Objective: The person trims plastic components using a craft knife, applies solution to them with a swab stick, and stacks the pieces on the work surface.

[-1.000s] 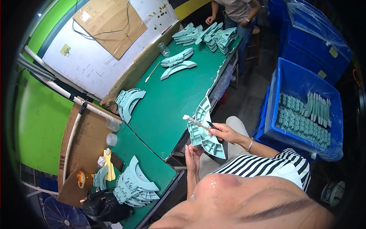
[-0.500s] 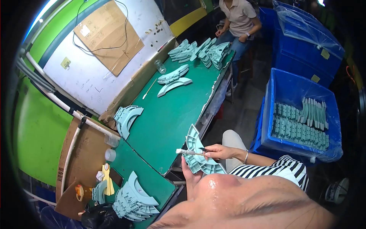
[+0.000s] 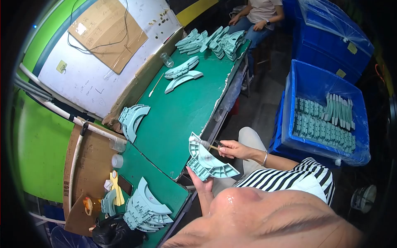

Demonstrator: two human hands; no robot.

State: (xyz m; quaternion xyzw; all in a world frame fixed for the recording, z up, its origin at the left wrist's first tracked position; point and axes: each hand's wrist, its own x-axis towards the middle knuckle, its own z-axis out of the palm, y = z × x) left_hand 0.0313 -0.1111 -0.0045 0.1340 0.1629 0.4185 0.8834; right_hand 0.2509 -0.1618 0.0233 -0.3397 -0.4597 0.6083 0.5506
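My left hand (image 3: 201,184) grips a pale green curved plastic part (image 3: 198,168) from below, at its ribbed lower side. A small cross mark shows on the part's smooth face. Between the fingers of my right hand (image 3: 233,149) is a wooden stick (image 3: 214,147) with a white wrapped tip. That tip lies over the upper end of the part; whether it touches is hard to tell. Something small and dark also shows by my right fingers, too little of it to name. Both hands are in front of the green table's (image 3: 165,132) near edge.
Similar parts lie in a near stack (image 3: 142,208), a left stack (image 3: 134,122) and a far pile (image 3: 211,43). Another stick (image 3: 155,86) and a glass jar (image 3: 166,60) are on the table. A blue crate (image 3: 326,78) holding parts stands right. A person (image 3: 264,10) sits beyond.
The plastic part has turned so its cross-marked face shows, and it sits further left. My right hand and the stick have moved up, with the tip now near the part's upper end.
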